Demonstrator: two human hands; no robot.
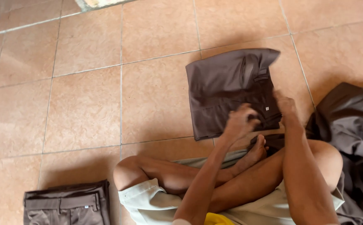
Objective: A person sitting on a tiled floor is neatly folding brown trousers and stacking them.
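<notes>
While flat on tiles, folded trousers point(227, 89) under both hands' fingers point(248, 114).

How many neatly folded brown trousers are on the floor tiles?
2: one folded pair under both hands in front of the crossed legs, one at bottom left. The heap at right may hide more.

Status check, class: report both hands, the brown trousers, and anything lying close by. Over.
Left hand and right hand pressing on folded brown trousers. Trousers flat on tiled floor. Loose garment pile on the right, folded pair lower left.

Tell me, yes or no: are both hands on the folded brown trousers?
Yes, the left hand and right hand both rest on the folded brown trousers.
</notes>
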